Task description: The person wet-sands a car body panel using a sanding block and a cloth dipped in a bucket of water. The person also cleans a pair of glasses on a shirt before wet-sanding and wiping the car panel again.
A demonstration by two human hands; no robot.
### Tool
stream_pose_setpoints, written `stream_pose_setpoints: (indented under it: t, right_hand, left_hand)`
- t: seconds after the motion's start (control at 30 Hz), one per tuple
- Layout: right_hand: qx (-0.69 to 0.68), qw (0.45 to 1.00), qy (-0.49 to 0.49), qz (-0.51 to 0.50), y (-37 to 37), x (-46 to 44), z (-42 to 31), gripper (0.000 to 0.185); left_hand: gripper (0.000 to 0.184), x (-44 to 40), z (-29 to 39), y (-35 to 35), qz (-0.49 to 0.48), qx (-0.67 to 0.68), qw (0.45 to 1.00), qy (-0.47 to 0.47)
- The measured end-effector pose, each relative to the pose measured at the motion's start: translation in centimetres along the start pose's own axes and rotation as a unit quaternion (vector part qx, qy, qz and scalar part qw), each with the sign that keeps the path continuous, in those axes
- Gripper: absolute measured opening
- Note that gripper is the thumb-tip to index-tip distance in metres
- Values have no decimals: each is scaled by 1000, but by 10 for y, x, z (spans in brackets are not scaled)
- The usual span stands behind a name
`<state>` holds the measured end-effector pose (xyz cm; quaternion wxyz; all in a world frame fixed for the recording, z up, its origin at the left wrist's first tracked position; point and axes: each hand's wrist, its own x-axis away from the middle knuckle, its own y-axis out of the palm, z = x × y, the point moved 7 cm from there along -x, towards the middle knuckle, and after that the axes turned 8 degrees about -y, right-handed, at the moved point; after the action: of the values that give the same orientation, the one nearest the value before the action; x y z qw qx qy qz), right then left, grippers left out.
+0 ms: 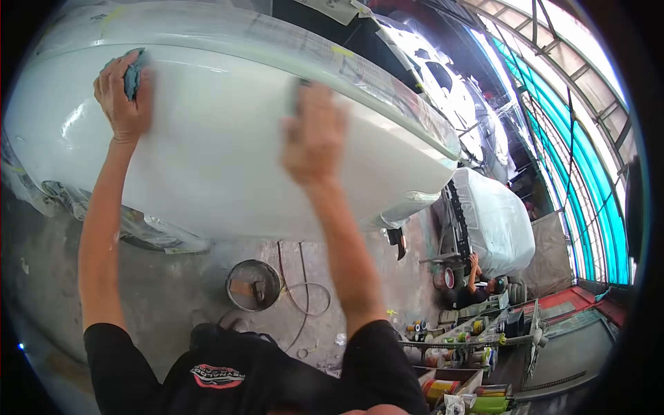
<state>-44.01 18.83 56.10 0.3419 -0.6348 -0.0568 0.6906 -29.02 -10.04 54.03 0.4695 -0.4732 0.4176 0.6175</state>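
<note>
A white car body panel (228, 131) spreads out in front of me, its upper edge bordered by clear masking film (277, 34). My left hand (123, 100) is closed around a crumpled blue-green cloth (132, 79), held at the panel's upper left. Farther right, my right hand (317, 135) is smeared by motion over the same panel. Its fingers press on a small dark pad (301, 98), mostly hidden beneath them; its exact kind does not show.
Below the panel, a round black bucket (232, 290) with a brown block inside stands on the concrete floor, beside a looping hose (304, 283). A co-worker (477, 290) crouches near a film-covered vehicle (494, 221). A cart (456, 342) of tapes and supplies stands lower right.
</note>
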Motion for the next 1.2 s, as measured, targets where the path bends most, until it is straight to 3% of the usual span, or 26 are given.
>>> stream_pose_setpoints:
  t: [0.07,0.13,0.2,0.33,0.5,0.6,0.7,0.73,0.83,0.87,0.97,1.03,1.07,1.13,1.2]
  right_hand:
    - [-38,999,-7,34,27,-38,-52,47]
    - [-50,998,-34,-30,27,-42,-51,59]
    - [5,997,-59,-52,-8,-8,-5,52]
    - [105,983,142,-52,-99,73,118,45]
    - [-3,1000,14,-1,-5,11,15,51]
    - [-91,996,5,1,15,-28,-35,54]
    - [-13,998,-20,-64,-28,13,22,50]
    - [33,999,-22,-34,-52,39,59,46]
    - [75,992,102,25,-148,116,192,49]
    - [145,979,142,31,-173,138,227,48]
    - [149,952,262,43,-204,174,277,45]
    - [154,967,196,56,-184,159,254,45]
    - [90,979,166,77,-166,142,227,43]
    - [42,995,73,57,-117,105,157,40]
    - [-5,998,41,41,-77,61,77,46]
  left_hand:
    - [34,2,-2,0,-7,-5,1000,4]
    - [35,1,-4,2,-11,-9,1000,8]
    - [34,0,-6,4,-1,16,1000,8]
    - [34,3,-10,1,9,28,999,-15]
    - [34,2,-8,2,-5,12,1000,6]
    - [33,2,-15,1,-20,13,999,27]
    - [33,7,-34,9,-44,-4,998,49]
    - [33,8,-39,11,-48,-9,997,56]
    - [32,12,-47,12,-52,-16,997,59]
    - [32,13,-47,12,-51,-20,997,57]
    - [31,9,-46,12,-54,-27,997,57]
    - [30,12,-53,15,-57,-21,997,44]
    - [29,14,-57,17,-59,-19,997,43]
    - [31,12,-61,18,-61,-13,997,50]
    - [31,7,-57,18,-67,14,997,29]
